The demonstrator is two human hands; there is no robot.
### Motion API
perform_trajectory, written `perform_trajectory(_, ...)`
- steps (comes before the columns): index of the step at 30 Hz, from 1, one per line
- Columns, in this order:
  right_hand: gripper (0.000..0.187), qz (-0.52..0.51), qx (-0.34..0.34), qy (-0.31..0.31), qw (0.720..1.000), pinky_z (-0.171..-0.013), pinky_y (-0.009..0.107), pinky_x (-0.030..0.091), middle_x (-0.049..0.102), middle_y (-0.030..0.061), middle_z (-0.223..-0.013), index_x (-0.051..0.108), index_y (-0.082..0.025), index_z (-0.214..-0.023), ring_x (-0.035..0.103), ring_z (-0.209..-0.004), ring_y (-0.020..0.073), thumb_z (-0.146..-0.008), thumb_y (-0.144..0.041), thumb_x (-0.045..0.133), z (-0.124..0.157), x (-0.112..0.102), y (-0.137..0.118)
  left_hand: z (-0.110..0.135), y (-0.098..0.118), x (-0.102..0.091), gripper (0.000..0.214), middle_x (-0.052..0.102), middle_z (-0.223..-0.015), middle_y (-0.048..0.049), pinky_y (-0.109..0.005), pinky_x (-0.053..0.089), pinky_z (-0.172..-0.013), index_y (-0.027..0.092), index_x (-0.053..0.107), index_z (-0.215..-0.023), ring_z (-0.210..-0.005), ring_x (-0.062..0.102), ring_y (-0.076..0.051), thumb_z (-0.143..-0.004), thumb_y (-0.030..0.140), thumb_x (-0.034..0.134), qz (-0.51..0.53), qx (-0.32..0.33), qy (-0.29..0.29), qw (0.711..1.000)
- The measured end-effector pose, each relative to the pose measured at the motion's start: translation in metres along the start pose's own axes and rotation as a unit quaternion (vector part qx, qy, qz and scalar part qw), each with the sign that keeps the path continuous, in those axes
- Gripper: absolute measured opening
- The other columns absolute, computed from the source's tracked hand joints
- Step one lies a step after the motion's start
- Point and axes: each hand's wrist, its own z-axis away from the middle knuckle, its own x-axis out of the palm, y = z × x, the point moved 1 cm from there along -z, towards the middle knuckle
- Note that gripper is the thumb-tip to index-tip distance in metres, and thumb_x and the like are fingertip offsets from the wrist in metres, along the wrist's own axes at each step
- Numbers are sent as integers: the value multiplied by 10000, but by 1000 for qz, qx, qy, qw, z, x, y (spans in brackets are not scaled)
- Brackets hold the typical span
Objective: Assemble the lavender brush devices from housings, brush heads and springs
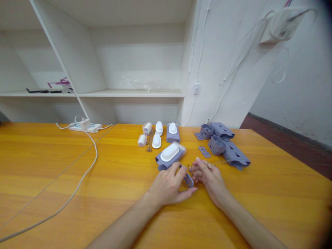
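Note:
My left hand [169, 185] is closed on a small purple-grey plate with holes [189, 180], tilted between thumb and fingers. Close to it, my right hand [210, 178] pinches a thin metal coil spring [219, 162], which stretches out to the right past the fingers. Just beyond my left hand lies a purple-grey housing with a white oval cap [169, 152] and a clear cover. Another flat plate with holes [204, 151] rests on the table beyond my right hand.
Farther back are white ribbed caps [156, 141], white rollers [142, 139], several springs [149, 141] and a second capped housing [173, 132]. Purple-grey shells [235, 154] and cups [217, 145] lie at right. A power strip [86, 127] and white cable [90, 167] occupy the left.

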Motion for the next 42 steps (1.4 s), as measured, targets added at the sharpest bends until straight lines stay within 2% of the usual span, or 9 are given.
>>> perform_trajectory(4,233,-23,3,-53,998,-637,277,491,680,47,-811,620,-176,-838,625,-652,146,-720,-360,703,3,5,0,-1,0,-2,429,565,-1036,-93,-340,528,-778,182,424,-1129,-960,585,-213,-827,482,483,69,-47,-2,997)
perform_trajectory(9,188,-30,23,-78,996,-703,293,491,675,41,-861,645,-194,-855,631,-749,161,-717,-303,711,3,4,-1,1,-4,-1,418,561,-1080,-100,-370,503,-831,185,398,-1151,-1008,562,-221,-823,417,516,120,-71,23,990)
perform_trajectory(15,212,-23,27,-94,995,-752,322,486,678,36,-883,673,-204,-849,625,-779,166,-669,-288,747,4,4,-7,3,-8,2,546,376,-1348,-169,-379,459,-941,167,303,-1267,-1261,387,-243,-795,283,552,151,-9,61,987)
perform_trajectory(19,201,-41,23,-107,993,-791,343,481,675,34,-910,670,-211,-870,625,-829,174,-686,-255,735,4,4,-7,2,-9,3,569,327,-1384,-175,-374,424,-993,156,277,-1290,-1316,313,-225,-775,151,520,156,20,66,985)
perform_trajectory(23,227,-31,18,-111,993,-802,369,487,675,54,-919,668,-196,-887,628,-848,199,-680,-258,739,4,5,-6,1,-8,2,603,336,-1382,-162,-376,438,-986,173,265,-1300,-1310,328,-215,-749,77,489,149,23,59,987)
perform_trajectory(27,245,-21,21,-101,994,-771,350,497,677,48,-889,674,-197,-877,629,-828,194,-657,-265,758,4,5,-7,0,-7,1,614,355,-1379,-147,-380,464,-962,190,264,-1315,-1287,368,-214,-754,77,486,135,5,36,990)
perform_trajectory(32,230,-25,21,-106,994,-783,340,485,686,38,-865,681,-204,-864,627,-817,180,-656,-261,761,4,5,-6,0,-11,3,681,318,-1436,-140,-387,355,-1068,161,212,-1370,-1342,285,-196,-756,85,498,123,9,21,992)
perform_trajectory(35,223,-18,13,-113,993,-805,349,476,684,41,-874,679,-200,-877,621,-835,183,-672,-253,749,3,4,-3,1,-12,4,665,287,-1458,-138,-382,345,-1073,154,228,-1362,-1342,288,-194,-755,83,491,132,5,16,991)
perform_trajectory(42,231,67,-47,-83,993,-787,344,473,679,45,-885,661,-190,-907,599,-813,180,-696,-251,733,1,1,6,0,-10,3,643,310,-1446,-144,-376,401,-1021,169,248,-1331,-1276,405,-205,-746,101,506,174,-31,1,984)
